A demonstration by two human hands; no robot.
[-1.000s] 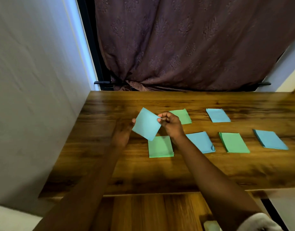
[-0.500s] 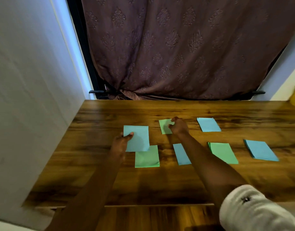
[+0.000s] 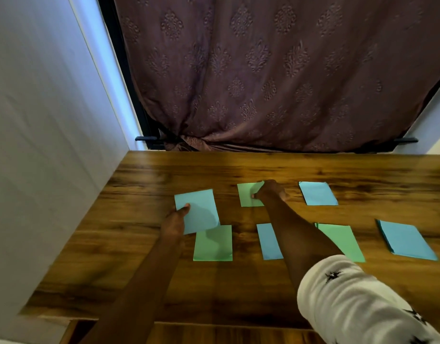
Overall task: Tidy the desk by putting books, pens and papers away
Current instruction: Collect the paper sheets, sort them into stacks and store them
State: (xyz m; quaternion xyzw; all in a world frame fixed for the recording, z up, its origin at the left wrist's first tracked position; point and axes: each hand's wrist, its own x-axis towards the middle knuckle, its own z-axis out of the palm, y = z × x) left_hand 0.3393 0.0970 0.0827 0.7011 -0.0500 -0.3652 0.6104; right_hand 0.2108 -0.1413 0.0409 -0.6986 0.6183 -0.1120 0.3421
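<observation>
Folded blue and green papers lie spread on the wooden desk (image 3: 129,244). My left hand (image 3: 174,223) holds a light blue paper (image 3: 199,209) just above the desk, thumb on top of its left edge. That paper overlaps a green paper (image 3: 212,244) lying below it. My right hand (image 3: 270,192) reaches to the far row and pinches the right edge of a green paper (image 3: 247,194). My right forearm crosses over a blue paper (image 3: 268,240) and partly hides another green paper (image 3: 343,242).
Two more blue papers lie at the far right (image 3: 317,193) and near right (image 3: 405,240). A white wall (image 3: 40,145) borders the desk on the left. A purple curtain (image 3: 263,70) hangs behind the desk's far edge.
My right hand let go of the blue paper and reached forward to the far green paper. My left hand kept the blue paper and lowered it flat towards the desk.
</observation>
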